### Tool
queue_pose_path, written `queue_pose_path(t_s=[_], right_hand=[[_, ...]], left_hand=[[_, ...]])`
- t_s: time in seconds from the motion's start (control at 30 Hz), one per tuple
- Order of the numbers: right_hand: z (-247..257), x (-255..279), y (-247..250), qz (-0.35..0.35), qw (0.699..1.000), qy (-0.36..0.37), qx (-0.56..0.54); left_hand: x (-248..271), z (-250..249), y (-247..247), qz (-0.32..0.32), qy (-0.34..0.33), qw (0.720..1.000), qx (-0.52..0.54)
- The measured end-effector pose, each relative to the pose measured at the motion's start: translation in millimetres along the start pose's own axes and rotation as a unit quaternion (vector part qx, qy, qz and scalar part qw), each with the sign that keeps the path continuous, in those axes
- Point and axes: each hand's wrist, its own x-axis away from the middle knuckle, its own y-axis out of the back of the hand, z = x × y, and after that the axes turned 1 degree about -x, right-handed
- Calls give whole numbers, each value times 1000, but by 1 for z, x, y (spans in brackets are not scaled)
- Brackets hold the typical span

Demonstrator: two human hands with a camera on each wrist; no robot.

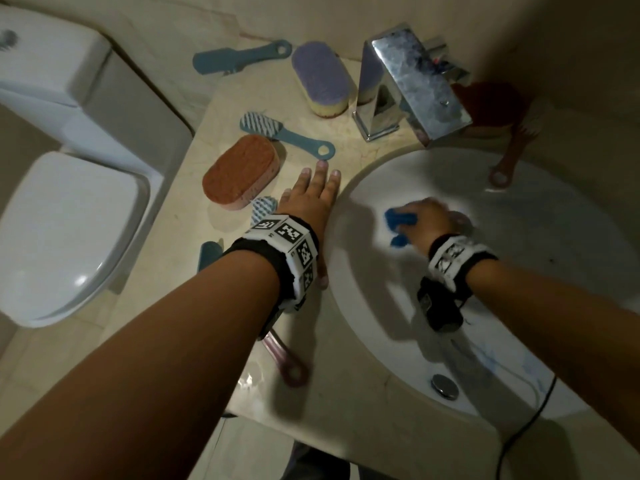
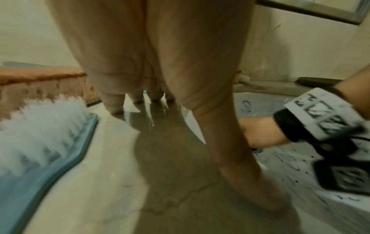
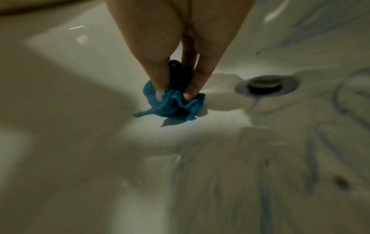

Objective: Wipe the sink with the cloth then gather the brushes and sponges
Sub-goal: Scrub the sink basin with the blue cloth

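Observation:
My right hand (image 1: pixel 426 216) grips a crumpled blue cloth (image 1: pixel 398 220) against the inner wall of the white sink (image 1: pixel 571 271); the right wrist view shows thumb and fingers pinching the cloth (image 3: pixel 174 102) left of the drain (image 3: pixel 266 85). My left hand (image 1: pixel 311 192) lies flat with straight fingers on the beige counter (image 1: pixel 346 393), at the basin's left rim. An orange sponge (image 1: pixel 242 171) and a purple sponge (image 1: pixel 322 79) sit on the counter. Blue brushes lie near them: one bristles-up (image 1: pixel 284 133), one at the wall (image 1: pixel 239 58), one partly under my left wrist (image 1: pixel 263 207).
A chrome faucet (image 1: pixel 408 84) stands behind the basin, with a red brush (image 1: pixel 502 168) to its right reaching over the rim. A pink brush handle (image 1: pixel 291 365) shows under my left forearm. A white toilet (image 1: pixel 69 230) stands left of the counter. Blue streaks mark the basin.

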Motion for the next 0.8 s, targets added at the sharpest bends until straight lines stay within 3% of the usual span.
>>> queue_pose_path(t_s=[0.07, 0.13, 0.23, 0.33, 0.4, 0.53, 0.57, 0.7, 0.8], right_hand=[[18, 27, -22, 77, 994, 75, 6], [20, 36, -30, 86, 988, 124, 26], [-5, 7, -5, -10, 999, 46, 12], [-18, -20, 22, -21, 998, -49, 37], [-9, -11, 19, 0, 1000, -5, 27], [7, 37, -20, 171, 972, 152, 45], [5, 42, -26, 161, 973, 158, 44], [-15, 24, -17, 10, 997, 54, -60], [-15, 1, 5, -18, 1000, 5, -19]], left_hand=[[2, -1, 1, 2, -10, 1000, 10], [3, -1, 2, -2, -11, 1000, 5], [4, -1, 3, 0, -9, 1000, 3], [3, -1, 2, -6, -5, 1000, 7], [4, -3, 3, -2, -6, 1000, 4], [4, -3, 3, 1, -3, 1000, 0], [4, -2, 3, 0, -4, 1000, 1], [3, -2, 2, 1, -4, 1000, 6], [3, -3, 2, 0, -3, 1000, 3]])
